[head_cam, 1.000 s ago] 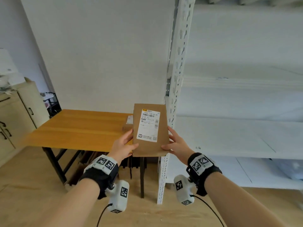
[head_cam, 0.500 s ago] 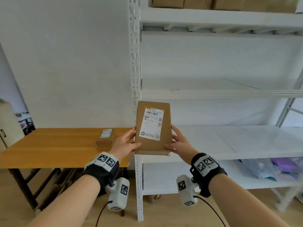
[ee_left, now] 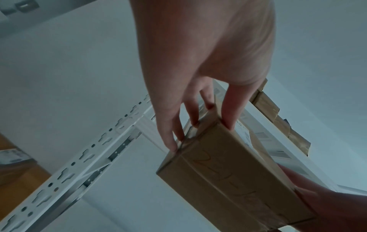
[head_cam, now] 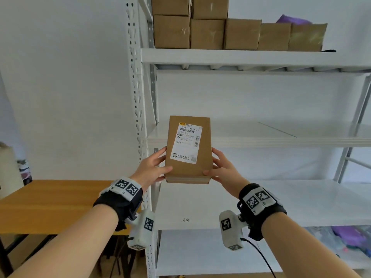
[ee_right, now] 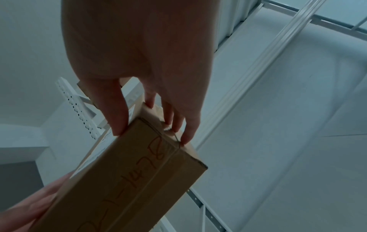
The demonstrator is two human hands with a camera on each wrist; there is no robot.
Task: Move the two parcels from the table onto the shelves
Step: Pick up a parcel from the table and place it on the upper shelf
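Observation:
A brown cardboard parcel (head_cam: 188, 169) with a white shipping label stands upright in the air in front of the white shelving unit, at the left end of its middle shelf (head_cam: 261, 135). My left hand (head_cam: 160, 161) grips its lower left edge and my right hand (head_cam: 216, 163) grips its lower right edge. In the left wrist view, my left hand (ee_left: 198, 119) has its thumb on the labelled face and its fingers behind the parcel (ee_left: 228, 180). The right wrist view shows my right hand (ee_right: 151, 102) pinching the parcel (ee_right: 135, 180) the same way. The second parcel is out of sight.
The top shelf holds a row of brown boxes (head_cam: 206, 33) and a purple bag (head_cam: 291, 20). A wider white shelf (head_cam: 301, 201) lies below the middle one. The perforated upright (head_cam: 138, 97) stands just left of the parcel. The wooden table (head_cam: 50, 203) is at lower left.
My view has swung right and up from the table to the shelves. Both hands have carried the parcel up to the middle shelf's height. The small parcel on the table has dropped from view.

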